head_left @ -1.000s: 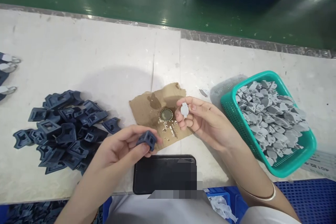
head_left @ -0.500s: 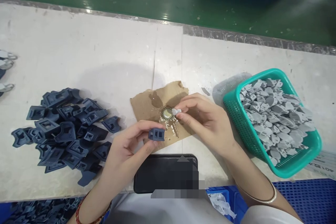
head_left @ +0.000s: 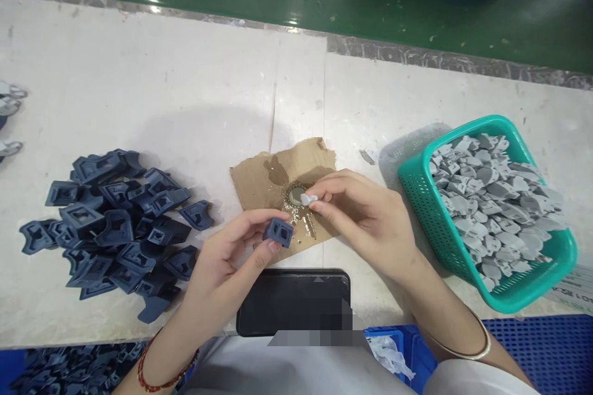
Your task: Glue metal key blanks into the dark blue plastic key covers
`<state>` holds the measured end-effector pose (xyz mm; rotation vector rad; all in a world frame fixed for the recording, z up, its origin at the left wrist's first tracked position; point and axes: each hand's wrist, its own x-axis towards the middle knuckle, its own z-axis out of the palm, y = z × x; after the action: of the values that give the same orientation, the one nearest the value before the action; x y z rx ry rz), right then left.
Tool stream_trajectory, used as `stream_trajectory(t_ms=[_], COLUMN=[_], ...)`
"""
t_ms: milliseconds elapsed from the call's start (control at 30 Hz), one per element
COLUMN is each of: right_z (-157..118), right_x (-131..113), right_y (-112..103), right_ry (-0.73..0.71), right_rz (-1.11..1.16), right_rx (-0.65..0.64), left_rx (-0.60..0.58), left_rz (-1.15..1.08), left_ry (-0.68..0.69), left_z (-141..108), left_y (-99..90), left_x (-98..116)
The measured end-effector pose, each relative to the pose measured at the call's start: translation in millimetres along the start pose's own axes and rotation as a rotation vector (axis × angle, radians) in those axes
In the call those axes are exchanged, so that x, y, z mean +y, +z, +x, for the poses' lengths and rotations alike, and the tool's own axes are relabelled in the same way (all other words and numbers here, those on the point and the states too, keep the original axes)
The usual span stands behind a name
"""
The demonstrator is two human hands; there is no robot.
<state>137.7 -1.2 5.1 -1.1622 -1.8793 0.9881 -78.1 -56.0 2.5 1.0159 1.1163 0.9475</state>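
Note:
Between thumb and fingers, my left hand [head_left: 229,256] pinches a dark blue plastic part [head_left: 278,232] with openings facing up. My right hand [head_left: 365,213] grips a small light-grey plastic piece [head_left: 307,199] by its end, right beside a small round cap [head_left: 296,195] of liquid. That cap rests on a torn piece of brown cardboard [head_left: 259,182] with wet, shiny spots around it. I cannot tell whether the grey piece touches the cap. The two held parts are apart from each other.
Left of my hands lies a heap of dark blue parts [head_left: 115,228]. A green basket [head_left: 419,210] full of grey pieces [head_left: 491,197] stands at the right. A black phone [head_left: 291,302] lies near the front edge. Blue bins [head_left: 398,345] sit below the table.
The dark blue part has turned in my left hand, showing its openings more from above. My right hand stays by the cap, with the grey piece shifted slightly left and down.

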Motion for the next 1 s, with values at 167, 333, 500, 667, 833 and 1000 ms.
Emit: stream_trajectory(t_ms=[167, 333, 500, 667, 833, 1000], right_z=[1.8, 1.2, 0.3, 1.5, -0.1, -3.8], right_x=[-0.6, 6.4, 6.1, 4.1, 2.9, -0.1], right_y=[-2.8, -3.7, -2.3, -1.1, 3.4, 7.2], right_ry=[0.32, 0.42, 0.455, 0.464, 0.351, 0.24], right_rz=[0.429, 0.628, 0.729, 0.754, 0.76, 0.738], right_rx=[0.076, 0.081, 0.071, 0.075, 0.068, 0.038], left_rx=[-0.047, -0.02, 0.008, 0.01, -0.071, -0.133], left_rz=[-0.156, -0.116, -0.082, 0.098, 0.195, 0.242], left_ry=[-0.036, -0.069, -0.005, 0.108, 0.145, 0.174], left_z=[-0.2, 2.8, 3.6, 2.3, 1.7, 1.0], left_y=[1.1, 2.0, -0.3, -2.1, -3.0, -3.4], left_x=[2.2, 3.8, 1.1, 1.3, 1.1, -0.8])
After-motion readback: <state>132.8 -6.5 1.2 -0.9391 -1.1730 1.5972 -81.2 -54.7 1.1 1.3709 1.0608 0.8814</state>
